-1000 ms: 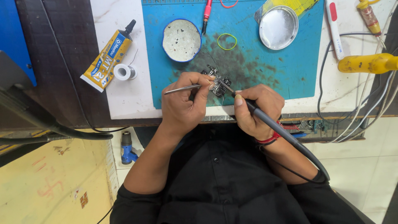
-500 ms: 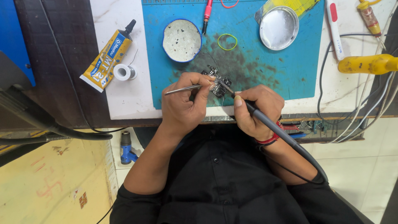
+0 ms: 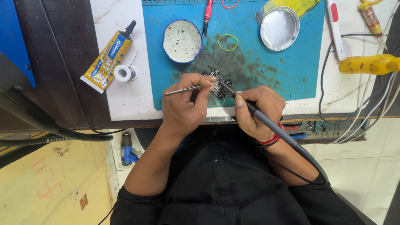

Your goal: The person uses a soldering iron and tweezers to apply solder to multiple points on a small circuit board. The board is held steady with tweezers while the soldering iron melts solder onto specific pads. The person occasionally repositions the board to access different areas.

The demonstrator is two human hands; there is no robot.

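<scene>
Left hand (image 3: 183,106) tweezers (image 3: 189,88), right hand (image 3: 256,110) soldering iron (image 3: 266,123).

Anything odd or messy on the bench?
The blue mat carries a dark scorched-looking smear around the small circuit board and toward the green rubber band. The white tin is speckled with black bits. Nothing else stands out.

My hands, left (image 3: 183,106) and right (image 3: 256,110), crowd the near edge of the blue mat (image 3: 283,71), closing in the small circuit board (image 3: 218,81) from the near side. Beyond it the round tin (image 3: 182,41) and green rubber band (image 3: 228,42) block the way. Bare mat lies open to my right, up to the metal lid (image 3: 279,28). Leftward, white tabletop (image 3: 125,100) is free before the solder spool (image 3: 123,73) and glue tube (image 3: 106,60).
</scene>
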